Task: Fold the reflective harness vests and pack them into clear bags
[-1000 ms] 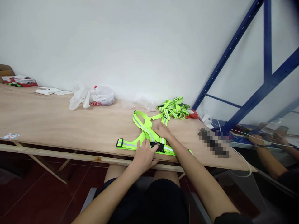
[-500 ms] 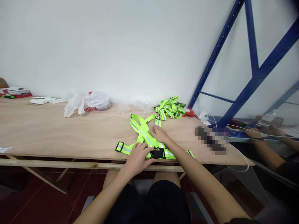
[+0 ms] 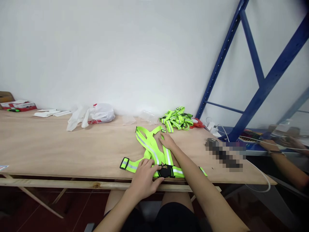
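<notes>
Neon-yellow harness (image 3: 150, 149) lies under the left hand (image 3: 145, 178), fingers slightly spread; whether the right hand (image 3: 168, 142) pinches it, I cannot tell. Tangled straps (image 3: 179, 121) and a white bag (image 3: 104, 112) sit behind.

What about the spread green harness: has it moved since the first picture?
Yes: the green harness has moved slightly toward the table's near edge.

The white bag (image 3: 103, 112) bears blurred red characters (image 3: 95, 121).

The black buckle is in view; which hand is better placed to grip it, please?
Probably the left hand: it rests at the black buckle, while the right hand is farther up the harness.
</notes>
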The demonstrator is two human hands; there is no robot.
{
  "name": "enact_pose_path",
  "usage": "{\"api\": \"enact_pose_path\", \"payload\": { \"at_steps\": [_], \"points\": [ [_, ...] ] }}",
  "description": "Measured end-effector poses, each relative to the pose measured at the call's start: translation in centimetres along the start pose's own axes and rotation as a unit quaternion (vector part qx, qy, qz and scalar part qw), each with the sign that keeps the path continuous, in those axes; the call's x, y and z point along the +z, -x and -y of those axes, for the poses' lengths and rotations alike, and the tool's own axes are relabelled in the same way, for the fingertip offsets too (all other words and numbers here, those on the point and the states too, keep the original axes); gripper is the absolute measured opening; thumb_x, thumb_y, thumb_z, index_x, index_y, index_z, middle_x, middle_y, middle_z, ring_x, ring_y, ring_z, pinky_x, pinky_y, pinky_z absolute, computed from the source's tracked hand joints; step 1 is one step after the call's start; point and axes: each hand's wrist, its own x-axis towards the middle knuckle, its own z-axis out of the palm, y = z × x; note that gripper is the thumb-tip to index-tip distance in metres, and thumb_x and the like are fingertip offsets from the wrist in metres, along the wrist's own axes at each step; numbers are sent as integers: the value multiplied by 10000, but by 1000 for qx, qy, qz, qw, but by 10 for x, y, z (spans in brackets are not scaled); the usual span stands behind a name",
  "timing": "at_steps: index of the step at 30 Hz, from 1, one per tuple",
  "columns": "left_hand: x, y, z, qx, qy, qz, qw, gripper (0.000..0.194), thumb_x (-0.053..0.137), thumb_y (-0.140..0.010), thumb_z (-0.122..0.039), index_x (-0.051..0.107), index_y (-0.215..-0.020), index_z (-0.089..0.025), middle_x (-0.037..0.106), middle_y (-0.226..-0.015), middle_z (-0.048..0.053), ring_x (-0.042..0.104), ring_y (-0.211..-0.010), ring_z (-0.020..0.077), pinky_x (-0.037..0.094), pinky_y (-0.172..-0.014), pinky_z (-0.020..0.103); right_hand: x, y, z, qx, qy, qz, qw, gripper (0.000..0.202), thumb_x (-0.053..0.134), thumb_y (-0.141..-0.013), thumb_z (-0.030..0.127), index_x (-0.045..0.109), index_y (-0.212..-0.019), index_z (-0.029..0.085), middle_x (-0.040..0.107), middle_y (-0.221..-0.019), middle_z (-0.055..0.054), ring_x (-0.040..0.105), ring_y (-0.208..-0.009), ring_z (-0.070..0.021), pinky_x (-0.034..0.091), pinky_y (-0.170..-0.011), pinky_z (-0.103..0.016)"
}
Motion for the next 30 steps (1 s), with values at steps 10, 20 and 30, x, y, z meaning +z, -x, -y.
{"api": "enact_pose_path", "payload": {
  "at_steps": [10,20,30],
  "points": [
    [-3,-2,0,3,-15,12,1000,303,675,-875,-427,681,-1120,-249,623,-1107,63,543,-1086,274,409,-984,424,6,-8,-5,88,36,-38,995,434,391,-956,296,571,-1311,122,552,-1355,-171,504,-1268,-289,403,-1025,-364],
    [0,-2,1,7,-13,3,1000,283,686,-868,-413,681,-1089,-237,619,-1074,64,544,-1048,275,423,-948,428,3,-9,-2,92,78,-24,992,366,413,-960,283,614,-1222,124,616,-1307,-167,543,-1220,-268,404,-978,-320],
    [1,-2,3,20,-27,6,999,290,688,-869,-400,662,-1096,-221,620,-1084,69,542,-1055,277,426,-952,439,2,-12,2,78,118,18,990,440,352,-992,349,568,-1334,178,541,-1437,-146,473,-1314,-303,386,-1027,-430]
  ]
}}
